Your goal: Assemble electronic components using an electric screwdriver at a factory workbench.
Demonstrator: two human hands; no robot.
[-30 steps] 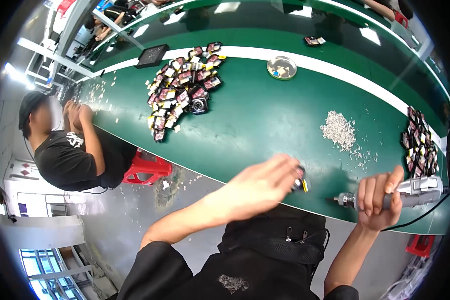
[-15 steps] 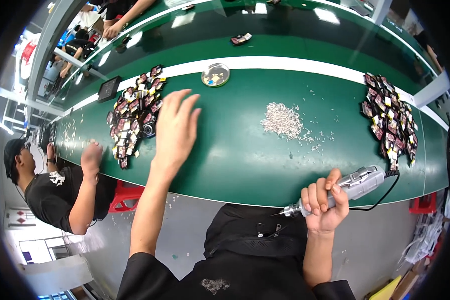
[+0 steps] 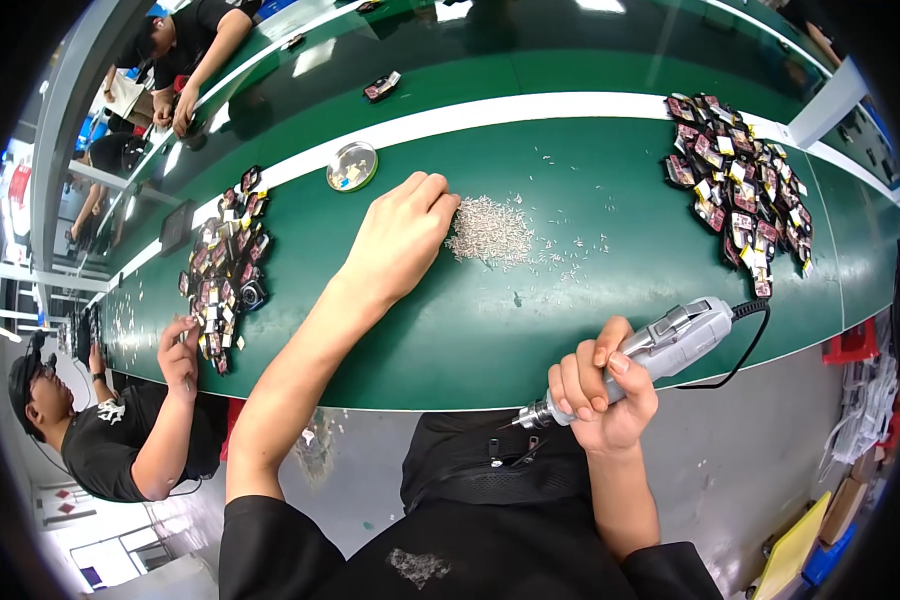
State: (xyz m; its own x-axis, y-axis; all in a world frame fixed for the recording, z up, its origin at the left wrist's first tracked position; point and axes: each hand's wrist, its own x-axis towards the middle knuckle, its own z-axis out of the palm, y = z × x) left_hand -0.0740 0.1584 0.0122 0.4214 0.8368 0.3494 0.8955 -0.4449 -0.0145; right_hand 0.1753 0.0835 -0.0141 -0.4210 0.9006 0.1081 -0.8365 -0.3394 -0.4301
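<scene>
At the left edge of a heap of small silvery screws (image 3: pixel 491 232), my left hand (image 3: pixel 402 232) has its fingers curled and pressed together. Whatever its fingertips hold, if anything, is hidden behind the hand. My right hand (image 3: pixel 602 388) is wrapped around a grey electric screwdriver (image 3: pixel 682 336) over the table's near edge. The tool's bit points left and down, and a black cord runs from its back end. Beyond my left hand stands a round clear dish (image 3: pixel 352 166) with small yellowish and blue bits in it.
Small black modules with pinkish faces and yellow-white tabs form a right pile (image 3: pixel 740 185) and a left pile (image 3: pixel 228 270) on the green table (image 3: pixel 570 120). A seated co-worker (image 3: pixel 120 440) reaches a hand to the left pile. A metal post (image 3: pixel 830 105) rises at the right.
My left hand has moved right from beside the left pile to the screws, its fingers closing. The view has shifted right. My right hand still holds the screwdriver. The co-worker's hand has reached the left pile.
</scene>
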